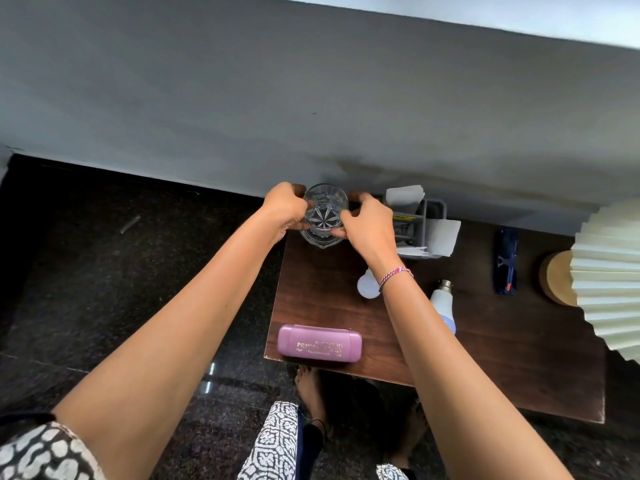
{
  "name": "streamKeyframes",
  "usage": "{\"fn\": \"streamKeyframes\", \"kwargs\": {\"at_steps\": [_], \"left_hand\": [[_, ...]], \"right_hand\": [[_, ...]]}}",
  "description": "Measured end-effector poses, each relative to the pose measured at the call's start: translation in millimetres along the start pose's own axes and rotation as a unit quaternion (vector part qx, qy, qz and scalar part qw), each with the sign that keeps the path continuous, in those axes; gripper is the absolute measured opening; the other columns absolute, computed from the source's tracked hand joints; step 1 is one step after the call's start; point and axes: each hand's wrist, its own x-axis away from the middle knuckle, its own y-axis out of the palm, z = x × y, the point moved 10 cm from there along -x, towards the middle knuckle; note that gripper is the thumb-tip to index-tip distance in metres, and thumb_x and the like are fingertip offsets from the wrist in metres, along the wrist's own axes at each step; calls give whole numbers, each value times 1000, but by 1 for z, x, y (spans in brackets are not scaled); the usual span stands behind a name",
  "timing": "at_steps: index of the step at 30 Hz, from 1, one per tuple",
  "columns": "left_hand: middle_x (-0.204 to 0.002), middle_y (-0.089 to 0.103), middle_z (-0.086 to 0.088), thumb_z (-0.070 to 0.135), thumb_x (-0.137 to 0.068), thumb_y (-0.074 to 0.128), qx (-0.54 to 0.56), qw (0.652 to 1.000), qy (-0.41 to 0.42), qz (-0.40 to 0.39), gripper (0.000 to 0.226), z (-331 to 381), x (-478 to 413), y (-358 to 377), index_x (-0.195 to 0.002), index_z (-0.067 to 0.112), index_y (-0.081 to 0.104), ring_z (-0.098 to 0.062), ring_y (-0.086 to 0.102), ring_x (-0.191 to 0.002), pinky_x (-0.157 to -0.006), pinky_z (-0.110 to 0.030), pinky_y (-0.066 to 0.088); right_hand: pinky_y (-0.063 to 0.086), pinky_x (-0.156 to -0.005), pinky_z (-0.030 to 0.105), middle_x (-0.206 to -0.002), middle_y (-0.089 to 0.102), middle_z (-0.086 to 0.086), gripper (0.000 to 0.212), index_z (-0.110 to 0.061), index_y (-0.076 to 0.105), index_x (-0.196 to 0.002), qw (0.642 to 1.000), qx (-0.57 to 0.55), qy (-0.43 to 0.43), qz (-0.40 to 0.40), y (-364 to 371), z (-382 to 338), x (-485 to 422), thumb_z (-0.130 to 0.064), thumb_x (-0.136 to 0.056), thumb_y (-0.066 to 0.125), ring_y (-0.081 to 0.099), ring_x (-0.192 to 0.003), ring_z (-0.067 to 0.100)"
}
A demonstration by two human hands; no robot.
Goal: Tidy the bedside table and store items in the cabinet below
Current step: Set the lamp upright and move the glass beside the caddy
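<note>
A clear cut-glass tumbler [325,206] stands at the far left corner of the dark wooden bedside table [485,348]. My left hand [285,207] grips its left side and my right hand [367,221] grips its right side, fingers wrapped around the base. A clear round coaster or lid [320,241] shows just under the glass. A purple case [319,344] lies at the table's near left edge. Two white bulbs lie by my right forearm, one [367,286] to its left and one [443,301] to its right.
A grey organiser [429,220] with white papers stands right of the glass. A dark blue toy gun [505,261] lies further right, beside a lamp with a wooden base [554,277] and pleated cream shade [609,271]. A grey wall runs behind; dark granite floor lies left.
</note>
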Motion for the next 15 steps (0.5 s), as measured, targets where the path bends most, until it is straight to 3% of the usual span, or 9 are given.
{"fn": "streamKeyframes", "kwargs": {"at_steps": [4,8,12,15], "left_hand": [[-139,50,-12,23,-90,60,-63,995,48,57,66,0,8,-15,-146,10,28,-28,51,-126,-105,-43,44],[-135,52,-8,32,-88,59,-60,989,61,121,65,-24,34,-28,-144,14,31,-26,49,-125,-106,-42,41],[-126,54,-9,26,-88,59,23,991,25,128,58,-59,58,-20,-139,16,35,-27,52,-119,-101,-48,45],[-108,58,-1,24,-87,58,30,991,23,129,48,-72,80,-1,-132,17,43,-25,53,-116,-100,-48,46]], "right_hand": [[59,-77,41,-102,67,14,38,-10,49,-127,1000,-20,-5,18,-6,-2,8,-11,-89,47,72,-74,23],[54,-84,46,-94,67,8,37,-12,55,-124,998,-27,-16,50,-21,0,27,-14,-87,48,66,-90,27],[54,-85,44,-97,67,5,31,-16,60,-117,996,-53,-17,70,-39,11,52,-15,-89,47,65,-90,22],[53,-85,44,-97,68,0,27,-19,63,-110,994,-57,-11,91,-56,28,69,-17,-89,47,66,-89,20]]}}
